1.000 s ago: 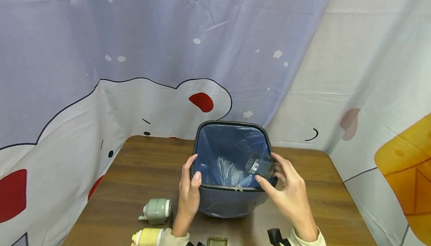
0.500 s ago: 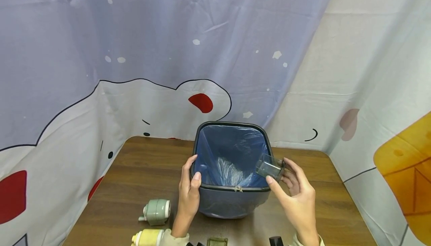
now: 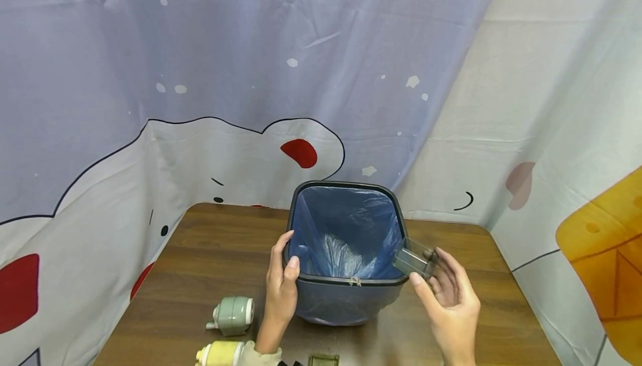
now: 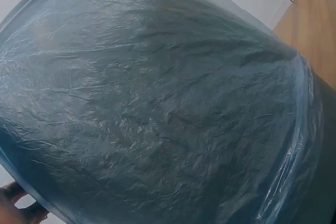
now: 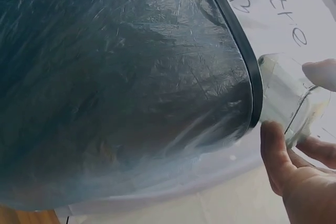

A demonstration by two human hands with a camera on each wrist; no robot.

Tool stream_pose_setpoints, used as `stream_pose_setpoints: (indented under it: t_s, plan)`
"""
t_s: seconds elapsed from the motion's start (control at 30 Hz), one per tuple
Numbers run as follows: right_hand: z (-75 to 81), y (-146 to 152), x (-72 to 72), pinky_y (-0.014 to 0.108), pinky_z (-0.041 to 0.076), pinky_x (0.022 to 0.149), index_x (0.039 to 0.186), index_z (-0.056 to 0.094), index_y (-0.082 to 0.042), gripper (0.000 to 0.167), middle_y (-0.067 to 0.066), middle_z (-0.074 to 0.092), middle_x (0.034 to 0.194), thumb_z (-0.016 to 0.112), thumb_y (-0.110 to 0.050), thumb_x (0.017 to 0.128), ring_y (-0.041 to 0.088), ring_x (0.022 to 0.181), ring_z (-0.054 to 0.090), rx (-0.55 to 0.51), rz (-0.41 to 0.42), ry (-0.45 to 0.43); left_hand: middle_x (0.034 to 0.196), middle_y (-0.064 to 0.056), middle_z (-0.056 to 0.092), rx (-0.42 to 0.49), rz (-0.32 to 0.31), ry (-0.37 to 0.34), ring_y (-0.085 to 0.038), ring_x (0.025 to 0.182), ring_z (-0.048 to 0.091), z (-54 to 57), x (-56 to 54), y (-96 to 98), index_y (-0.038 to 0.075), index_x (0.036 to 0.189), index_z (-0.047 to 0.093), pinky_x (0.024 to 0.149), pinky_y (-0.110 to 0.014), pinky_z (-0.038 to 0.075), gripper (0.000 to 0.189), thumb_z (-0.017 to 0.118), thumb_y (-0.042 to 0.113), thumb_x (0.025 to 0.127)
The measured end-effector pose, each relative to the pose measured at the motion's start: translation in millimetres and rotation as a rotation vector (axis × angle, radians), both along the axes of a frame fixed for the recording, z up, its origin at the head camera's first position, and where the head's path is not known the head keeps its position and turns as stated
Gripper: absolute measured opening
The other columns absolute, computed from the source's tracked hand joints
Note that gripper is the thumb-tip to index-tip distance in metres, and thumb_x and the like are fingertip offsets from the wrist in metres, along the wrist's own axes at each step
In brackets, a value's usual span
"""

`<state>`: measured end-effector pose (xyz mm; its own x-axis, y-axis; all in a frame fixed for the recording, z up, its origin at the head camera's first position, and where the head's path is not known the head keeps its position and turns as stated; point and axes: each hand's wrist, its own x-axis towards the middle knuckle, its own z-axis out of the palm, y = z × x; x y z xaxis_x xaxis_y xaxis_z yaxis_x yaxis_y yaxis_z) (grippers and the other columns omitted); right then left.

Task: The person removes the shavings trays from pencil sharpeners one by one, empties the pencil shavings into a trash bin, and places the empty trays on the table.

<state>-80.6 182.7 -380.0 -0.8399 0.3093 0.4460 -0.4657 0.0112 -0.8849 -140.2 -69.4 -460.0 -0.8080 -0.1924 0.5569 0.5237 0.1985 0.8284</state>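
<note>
A dark blue-grey trash bin (image 3: 346, 302), lined with a blue plastic bag (image 3: 346, 254), stands tilted toward me on the wooden table. My left hand (image 3: 282, 288) grips its left rim. At the right front corner, my right hand (image 3: 451, 307) pinches a clear plastic pencil sharpener (image 3: 412, 260) between thumb and fingers. The right wrist view has the see-through sharpener (image 5: 286, 90) just outside the black rim (image 5: 256, 90); whether they touch I cannot tell. The left wrist view is mostly filled by the bag (image 4: 157, 98).
Left of the bin lies a green crank device (image 3: 233, 316), with a yellow device (image 3: 223, 353) nearer me, partly cut off. An olive see-through piece (image 3: 324, 360) shows at the bottom edge. Printed curtains (image 3: 225, 160) hang behind the table.
My right hand has drawn the clear pencil sharpener from over the bin's inside toward the right and nearer me, turning it. The left hand and bin have stayed in place.
</note>
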Motion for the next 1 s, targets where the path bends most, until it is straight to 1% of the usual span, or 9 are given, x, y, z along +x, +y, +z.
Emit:
stream_pose_setpoints:
  t_s: [0.07,0.17,0.3,0.4,0.57,0.63,0.77,0.9,1.0]
  plan:
    - [-0.8,2,2.5,0.026,0.044,0.089,0.128,0.042,0.011,0.06,0.022,0.055,0.119,0.06,0.022,0.072,0.025,0.112,0.053,0.006,0.005,-0.005,0.085,0.0,0.038,-0.001,0.0,0.001,-0.006,0.056,0.035,0.1,-0.1,0.0,0.02,0.136,0.04,0.056,-0.024,0.036,0.045,0.042,0.018,0.091]
    - [-2.4,5,5.7,0.026,0.044,0.089,0.127,0.041,0.013,0.06,0.024,0.054,0.118,0.057,0.025,0.071,0.026,0.111,0.053,-0.011,0.035,0.034,0.081,0.0,0.037,0.001,-0.003,0.0,-0.005,0.055,0.034,0.3,-0.2,-0.3,0.02,0.137,0.04,0.054,-0.024,0.035,0.045,0.042,0.018,0.091]
    - [-5.0,10,9.2,0.026,0.044,0.089,0.128,0.037,0.017,0.061,0.03,0.05,0.118,0.052,0.029,0.071,0.028,0.109,0.054,-0.05,0.089,0.15,0.073,0.002,0.036,0.002,-0.008,-0.003,-0.004,0.053,0.031,0.4,-0.1,-0.6,0.021,0.137,0.039,0.05,-0.023,0.033,0.045,0.041,0.018,0.092]
    - [-7.9,13,11.6,0.027,0.043,0.091,0.13,0.032,0.018,0.063,0.031,0.049,0.119,0.049,0.031,0.071,0.029,0.11,0.054,-0.064,0.112,0.205,0.072,0.002,0.035,0.0,-0.009,-0.002,-0.004,0.053,0.031,-0.2,0.0,-0.3,0.02,0.137,0.039,0.05,-0.023,0.033,0.045,0.041,0.018,0.091]
    - [-13.8,14,16.1,0.027,0.043,0.091,0.133,0.031,0.016,0.066,0.028,0.051,0.119,0.048,0.031,0.071,0.028,0.112,0.053,-0.087,0.104,0.183,0.071,0.003,0.035,-0.001,-0.009,0.001,-0.004,0.053,0.031,-0.7,0.4,0.0,0.019,0.137,0.039,0.049,-0.023,0.033,0.045,0.041,0.018,0.091]
    - [-16.9,15,17.5,0.027,0.043,0.091,0.132,0.031,0.017,0.065,0.027,0.051,0.12,0.048,0.031,0.071,0.028,0.112,0.053,-0.102,0.113,0.202,0.068,0.004,0.034,-0.001,-0.006,-0.001,-0.005,0.053,0.031,-0.6,0.6,0.0,0.02,0.137,0.039,0.049,-0.023,0.033,0.045,0.041,0.018,0.091]
    - [-24.0,15,20.4,0.026,0.044,0.09,0.131,0.028,0.022,0.063,0.029,0.051,0.121,0.045,0.033,0.071,0.029,0.113,0.052,-0.141,0.163,0.276,0.066,0.005,0.033,0.001,-0.005,-0.009,-0.005,0.053,0.03,-0.3,0.4,-0.1,0.021,0.137,0.039,0.05,-0.023,0.032,0.045,0.041,0.019,0.092]
    - [-32.4,14,25.5,0.027,0.044,0.09,0.13,0.028,0.022,0.063,0.029,0.052,0.118,0.044,0.034,0.07,0.031,0.112,0.053,-0.186,0.161,0.281,0.068,0.004,0.033,-0.001,-0.007,-0.013,-0.005,0.053,0.03,-0.4,0.3,-0.6,0.022,0.137,0.039,0.05,-0.024,0.032,0.046,0.041,0.019,0.091]
    - [-40.3,15,29.5,0.027,0.044,0.09,0.129,0.031,0.022,0.062,0.028,0.054,0.115,0.047,0.033,0.069,0.03,0.109,0.055,-0.199,0.13,0.255,0.075,0.002,0.035,-0.004,-0.005,-0.009,-0.005,0.054,0.032,0.3,0.6,-0.6,0.021,0.137,0.039,0.052,-0.024,0.033,0.046,0.041,0.019,0.091]
